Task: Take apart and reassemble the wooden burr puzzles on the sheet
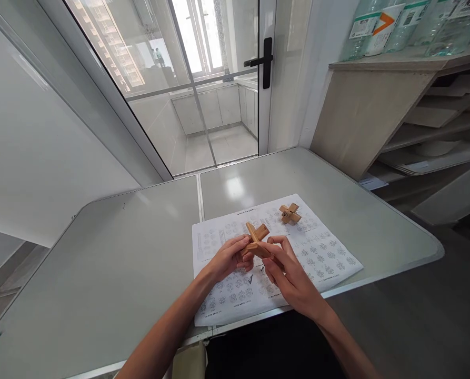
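Note:
Between my two hands, over a printed sheet, is a wooden burr puzzle [259, 232] whose bars cross each other. My left hand [235, 252] grips it from the left, thumb on top and fingers curled below. From the right, my right hand [284, 263] closes on a bar of the same puzzle that points toward me. Part of the puzzle is covered by my fingers. A second wooden burr puzzle [290, 213], star-shaped with a dark mark on one piece, rests on the far right part of the instruction sheet [321, 263], which bears rows of small puzzle drawings.
The sheet lies on a grey table [120, 273] with a seam through it. Beyond the table stands a glass door [219, 116] with a black handle [265, 62]. At right, a wooden shelf [377, 100] carries several clear plastic bottles [400, 26].

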Demonstrator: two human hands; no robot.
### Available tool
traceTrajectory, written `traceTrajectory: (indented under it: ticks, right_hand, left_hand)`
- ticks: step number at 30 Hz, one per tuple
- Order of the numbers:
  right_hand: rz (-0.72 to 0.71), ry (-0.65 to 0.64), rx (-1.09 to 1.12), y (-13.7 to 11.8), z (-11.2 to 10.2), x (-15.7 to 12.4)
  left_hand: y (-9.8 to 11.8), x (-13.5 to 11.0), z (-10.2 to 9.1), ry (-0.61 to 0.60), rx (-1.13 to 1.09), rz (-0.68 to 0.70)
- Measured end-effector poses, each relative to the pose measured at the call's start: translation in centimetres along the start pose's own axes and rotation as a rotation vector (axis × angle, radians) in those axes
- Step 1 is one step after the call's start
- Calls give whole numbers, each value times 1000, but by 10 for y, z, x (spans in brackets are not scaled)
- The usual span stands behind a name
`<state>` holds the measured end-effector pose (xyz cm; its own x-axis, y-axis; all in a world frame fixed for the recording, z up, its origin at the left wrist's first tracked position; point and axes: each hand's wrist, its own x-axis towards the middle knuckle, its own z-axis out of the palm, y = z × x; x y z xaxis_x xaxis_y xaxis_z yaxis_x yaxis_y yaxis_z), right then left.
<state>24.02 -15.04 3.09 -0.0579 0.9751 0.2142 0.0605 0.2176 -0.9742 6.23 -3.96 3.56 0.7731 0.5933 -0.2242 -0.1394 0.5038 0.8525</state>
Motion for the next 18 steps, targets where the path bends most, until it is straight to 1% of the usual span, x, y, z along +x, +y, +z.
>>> traceTrajectory:
  ticks: [4, 11, 16, 18]
  right_hand:
    - [-6, -5, -5, -3, 1, 0]
    - [-30, 36, -85, -5, 2, 0]
    - [2, 67, 26, -2, 4, -1]
    - [46, 70, 84, -3, 4, 0]
  left_hand:
    - [1, 0, 2, -4, 18, 2]
    - [-1, -1, 3, -68, 18, -3]
    - [-3, -1, 0, -95, 15, -14]
    - [-3, -1, -1, -90, 19, -17]
